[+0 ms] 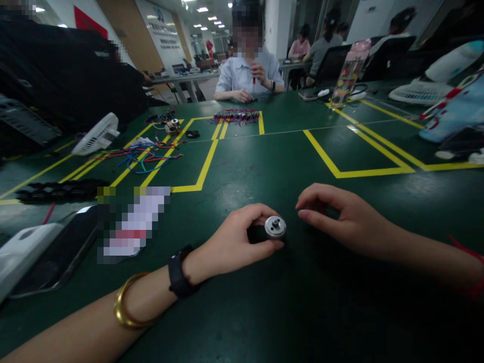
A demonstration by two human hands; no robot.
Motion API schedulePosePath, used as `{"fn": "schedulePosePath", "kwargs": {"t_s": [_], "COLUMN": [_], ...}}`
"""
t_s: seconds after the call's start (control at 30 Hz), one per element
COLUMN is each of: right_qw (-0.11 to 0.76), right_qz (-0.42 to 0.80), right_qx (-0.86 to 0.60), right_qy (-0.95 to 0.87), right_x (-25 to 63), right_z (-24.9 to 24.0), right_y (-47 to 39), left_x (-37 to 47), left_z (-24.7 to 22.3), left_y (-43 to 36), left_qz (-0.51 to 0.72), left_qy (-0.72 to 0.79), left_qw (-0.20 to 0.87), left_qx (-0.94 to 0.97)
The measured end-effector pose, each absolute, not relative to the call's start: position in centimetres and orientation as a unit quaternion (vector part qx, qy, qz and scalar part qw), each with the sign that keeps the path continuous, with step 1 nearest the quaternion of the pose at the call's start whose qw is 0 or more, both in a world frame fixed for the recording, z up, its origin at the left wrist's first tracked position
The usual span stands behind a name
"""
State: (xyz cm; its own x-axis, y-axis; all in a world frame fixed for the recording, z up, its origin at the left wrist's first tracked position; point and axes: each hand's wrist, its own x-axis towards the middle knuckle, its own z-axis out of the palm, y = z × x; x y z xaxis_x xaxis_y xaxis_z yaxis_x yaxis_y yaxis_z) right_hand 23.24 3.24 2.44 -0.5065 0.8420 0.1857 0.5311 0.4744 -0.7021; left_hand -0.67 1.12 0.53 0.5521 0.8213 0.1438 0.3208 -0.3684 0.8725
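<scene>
Between the thumb and fingers of my left hand [242,237] is a small round metal motor [275,228], its silver end face and short central shaft turned up toward me. The hand wraps it from the left side, low over the green table [242,312]. My right hand [336,217] hovers to the right of the motor, apart from it. Its fingers are curved with a gap between thumb and fingertips, and nothing shows in them.
Coloured wires [147,156] and a small white fan [97,135] lie to the left. Nearer are black chain-like parts [62,190] and a phone [56,257]. Across the table a person [247,70] holds a screwdriver by a wire bundle [238,116]. A bottle [350,75] stands back right.
</scene>
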Motion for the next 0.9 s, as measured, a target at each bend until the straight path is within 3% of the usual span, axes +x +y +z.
{"fn": "schedulePosePath", "kwargs": {"t_s": [0.27, 0.9], "right_qw": [0.279, 0.171], "right_qz": [0.384, 0.295], "right_qx": [-0.494, -0.389], "right_qy": [-0.728, -0.856], "right_x": [26.0, 24.0], "right_z": [0.4, 1.5], "right_y": [3.0, 2.8], "left_x": [-0.7, -0.6], "left_z": [0.6, 0.9], "left_y": [1.2, 1.1], "left_qz": [0.294, 0.284], "left_qy": [0.375, 0.39], "left_qw": [0.422, 0.403], "left_qx": [0.771, 0.777]}}
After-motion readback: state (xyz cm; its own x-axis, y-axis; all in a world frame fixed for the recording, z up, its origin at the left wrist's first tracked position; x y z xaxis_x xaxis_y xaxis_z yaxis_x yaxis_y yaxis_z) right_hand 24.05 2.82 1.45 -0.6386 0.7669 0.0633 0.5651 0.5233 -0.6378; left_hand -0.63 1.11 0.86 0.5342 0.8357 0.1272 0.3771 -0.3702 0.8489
